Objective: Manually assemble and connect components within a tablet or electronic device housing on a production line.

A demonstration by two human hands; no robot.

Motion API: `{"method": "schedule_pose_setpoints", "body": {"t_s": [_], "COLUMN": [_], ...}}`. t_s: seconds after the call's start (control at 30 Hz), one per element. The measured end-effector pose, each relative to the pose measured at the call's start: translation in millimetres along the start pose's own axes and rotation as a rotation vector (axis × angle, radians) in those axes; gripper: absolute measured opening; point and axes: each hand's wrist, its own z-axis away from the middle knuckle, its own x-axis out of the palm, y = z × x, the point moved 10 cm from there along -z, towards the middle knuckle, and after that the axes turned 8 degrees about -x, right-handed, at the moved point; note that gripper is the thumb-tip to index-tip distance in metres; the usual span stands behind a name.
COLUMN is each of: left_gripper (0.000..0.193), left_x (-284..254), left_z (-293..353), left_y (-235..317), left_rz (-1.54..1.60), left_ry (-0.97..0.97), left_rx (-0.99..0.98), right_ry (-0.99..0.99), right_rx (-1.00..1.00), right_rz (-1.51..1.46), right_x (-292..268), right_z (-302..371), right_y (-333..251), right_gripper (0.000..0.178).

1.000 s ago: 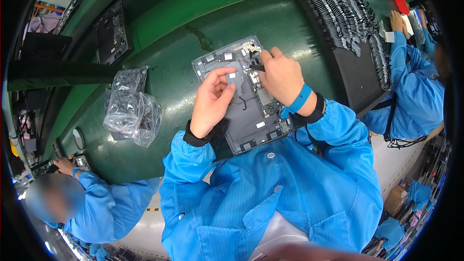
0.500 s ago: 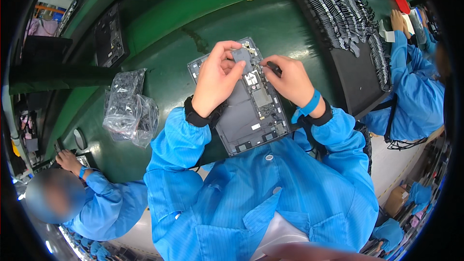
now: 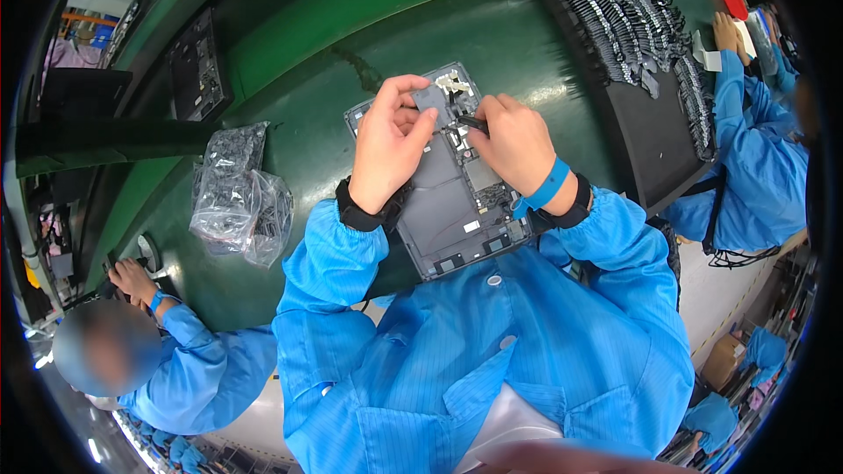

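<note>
One laptop chassis [image 3: 430, 221] is lying opened on the tabletop [image 3: 303, 96], circuitry [image 3: 481, 177] showing, work seemingly part-done: toward its 12 o'clock end, left hand [image 3: 386, 145] is pinching a grey plate [image 3: 427, 99], apparently unseated, while right hand [image 3: 518, 142] is gripping a black tool [image 3: 475, 124].

The chassis [image 3: 432, 221] has a smooth, matt grey finish, metal or plastic being hard to tell here, on a smooth, glossy bench [image 3: 307, 127], with a crinkled, shiny clear-plastic bag [image 3: 239, 197], a matt black tray [image 3: 634, 127] and a fine-striped, faintly lustrous cloth coat [image 3: 448, 333].
</note>
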Motion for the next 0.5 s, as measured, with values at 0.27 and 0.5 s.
{"method": "schedule_pose_setpoints", "body": {"t_s": [0.27, 0.5], "left_gripper": [0.032, 0.033], "left_x": [-2, 5], "left_z": [1, -7], "left_y": [3, 8], "left_rz": [-0.007, -0.021], "left_ry": [0.015, -0.026], "left_rx": [0.028, 0.009], "right_ry": [0.000, 0.010], "right_rx": [0.037, 0.153], "right_rz": [0.019, -0.351], "right_x": [0, -15], "right_z": [-2, -1], "right_y": [0, 26], "right_gripper": [0.021, 0.022]}}
